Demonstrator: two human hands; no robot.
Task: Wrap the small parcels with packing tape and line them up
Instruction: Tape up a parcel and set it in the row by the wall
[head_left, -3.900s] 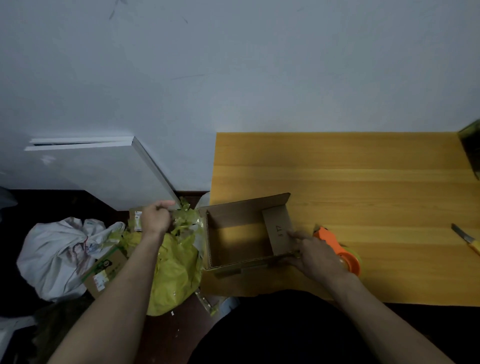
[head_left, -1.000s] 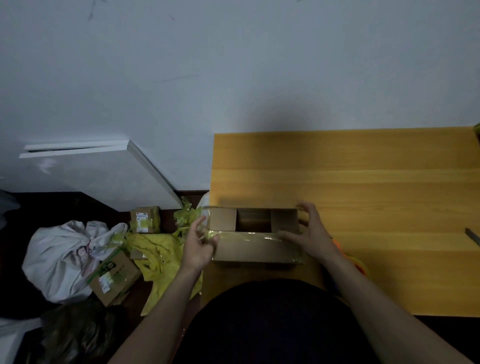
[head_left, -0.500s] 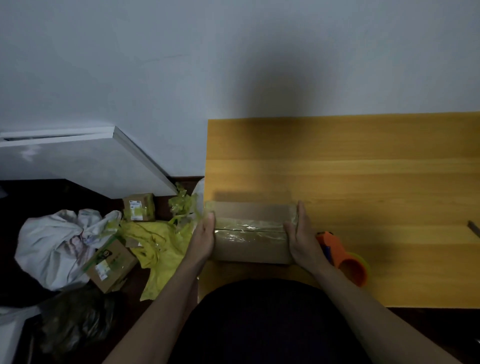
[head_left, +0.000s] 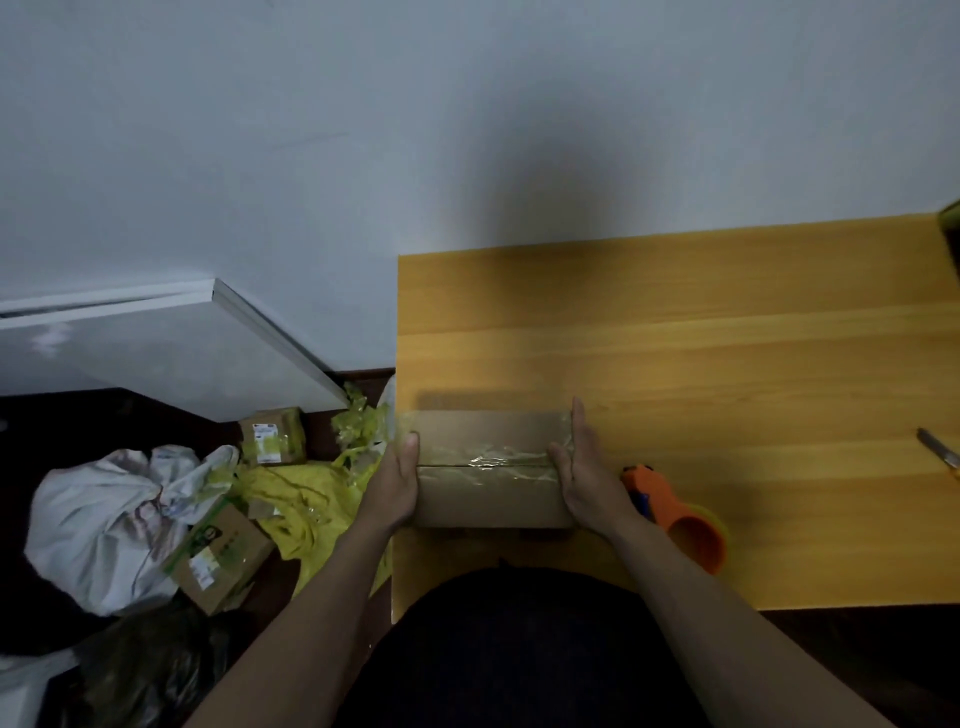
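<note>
A brown cardboard parcel (head_left: 488, 467) lies closed on the near left corner of the yellow wooden table (head_left: 727, 364), with old clear tape along its top seam. My left hand (head_left: 397, 480) presses flat against its left end with straight fingers. My right hand (head_left: 584, 467) presses flat against its right end. An orange tape dispenser (head_left: 680, 514) lies on the table just right of my right hand, untouched.
A utility knife (head_left: 940, 452) lies near the table's right edge. On the floor to the left are two small parcels (head_left: 272, 436) (head_left: 218, 556), yellow plastic wrapping (head_left: 311, 499), a white bag (head_left: 114, 525) and a leaning white panel (head_left: 171, 353). A dark object (head_left: 950, 228) shows at far right.
The box was open with its flaps up; its flaps are now folded down and closed. Both hands moved from the flaps to press on the two ends.
</note>
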